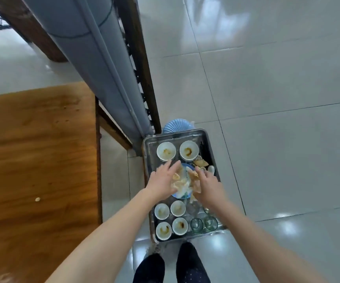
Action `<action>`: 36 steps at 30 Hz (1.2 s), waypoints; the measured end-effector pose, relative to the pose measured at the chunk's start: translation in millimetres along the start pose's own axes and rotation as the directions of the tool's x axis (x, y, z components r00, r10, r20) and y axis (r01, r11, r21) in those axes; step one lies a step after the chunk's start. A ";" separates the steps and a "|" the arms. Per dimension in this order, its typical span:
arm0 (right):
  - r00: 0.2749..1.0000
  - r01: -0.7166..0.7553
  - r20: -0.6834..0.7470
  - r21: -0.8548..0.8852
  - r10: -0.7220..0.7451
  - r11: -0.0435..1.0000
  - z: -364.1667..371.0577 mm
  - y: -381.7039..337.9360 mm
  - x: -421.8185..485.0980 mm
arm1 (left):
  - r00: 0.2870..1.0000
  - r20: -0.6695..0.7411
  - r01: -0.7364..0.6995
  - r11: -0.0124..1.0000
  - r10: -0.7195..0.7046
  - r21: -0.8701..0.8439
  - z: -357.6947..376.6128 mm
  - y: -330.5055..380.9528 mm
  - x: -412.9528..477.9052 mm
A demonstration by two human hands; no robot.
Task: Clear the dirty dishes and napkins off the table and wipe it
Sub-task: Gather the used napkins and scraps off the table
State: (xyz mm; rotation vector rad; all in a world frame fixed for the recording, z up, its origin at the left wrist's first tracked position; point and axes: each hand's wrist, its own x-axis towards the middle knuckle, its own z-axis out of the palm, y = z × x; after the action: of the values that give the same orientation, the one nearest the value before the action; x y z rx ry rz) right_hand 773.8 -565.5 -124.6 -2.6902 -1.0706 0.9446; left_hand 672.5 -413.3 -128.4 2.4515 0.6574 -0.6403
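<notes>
A metal tray (210,144) stands low beside the wooden table (38,150). It holds several dirty white bowls (166,151), clear glasses (196,224) and a blue plate (183,196) piled with stained napkins (180,182). My left hand (163,178) reaches over the plate with fingers stretched onto the napkins. My right hand (208,185) grips a bunch of the soiled napkins at the plate's right side. A white spoon (211,170) lies near the tray's right rim.
A crumb (37,199) and smears lie on the table top. A grey padded bench back (95,58) with a dark wooden frame runs past the table. A blue ribbed bin (176,125) sits beyond the tray. Glossy floor tiles (277,119) spread to the right.
</notes>
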 end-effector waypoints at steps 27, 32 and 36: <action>0.826 0.529 -0.093 -0.211 -0.555 0.822 -37.2 -167.8 6.6 | 0.747 -0.396 0.471 0.845 -0.534 -0.253 -55.4 -96.9 -158.0; 0.760 0.596 -0.113 -0.270 -0.640 0.756 -14.4 -235.6 -26.3 | 0.684 -0.440 0.493 0.813 -0.583 -0.310 -54.0 -138.2 -222.5; 0.739 0.606 -0.124 -0.310 -0.663 0.733 8.9 -291.5 -54.8 | 0.643 -0.470 0.482 0.797 -0.604 -0.364 -47.4 -183.6 -280.5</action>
State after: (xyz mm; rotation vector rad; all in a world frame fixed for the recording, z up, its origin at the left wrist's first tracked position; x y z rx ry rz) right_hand 566.0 -384.0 -15.5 -2.2013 -1.9759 0.3751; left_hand 367.5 -337.1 -2.4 2.2123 1.6703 0.0044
